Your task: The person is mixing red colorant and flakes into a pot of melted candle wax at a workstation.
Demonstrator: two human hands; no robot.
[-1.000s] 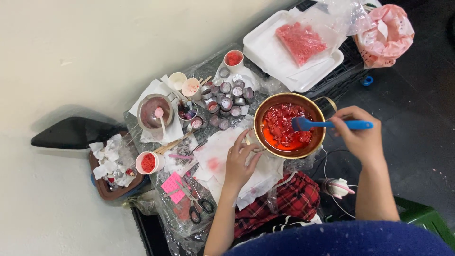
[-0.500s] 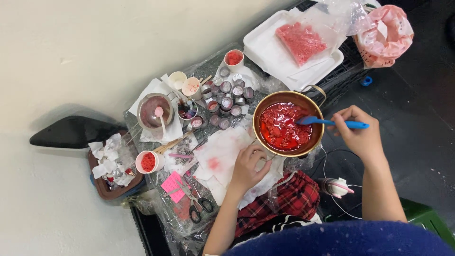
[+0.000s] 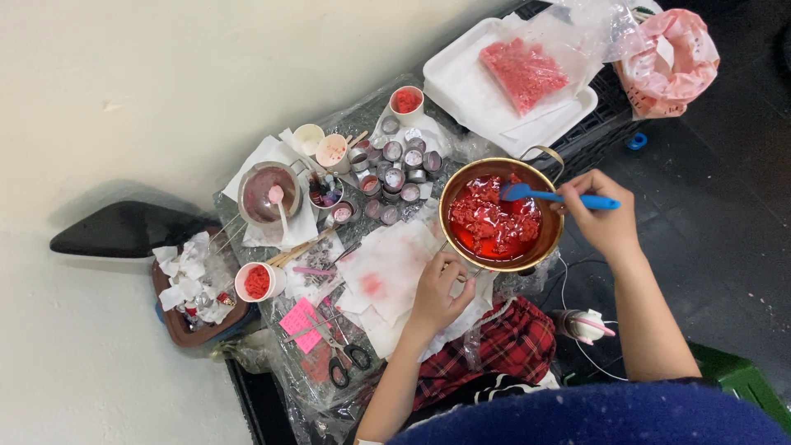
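Red wax chunks sit in a copper pot (image 3: 540, 239) at the table's near edge.

The right hand (image 3: 601, 218) has a closed grip on a blue spatula (image 3: 552, 195), its blade in the red wax (image 3: 490, 222). The left hand (image 3: 437, 292) curls shut on the pot's handle, beside stained paper towels (image 3: 387, 268).

A makeshift home craft corner: a plastic-covered desk (image 3: 272, 375) crowded with small tins (image 3: 395, 169), cups, scissors (image 3: 342, 358) and a pot of red wax (image 3: 498, 216)
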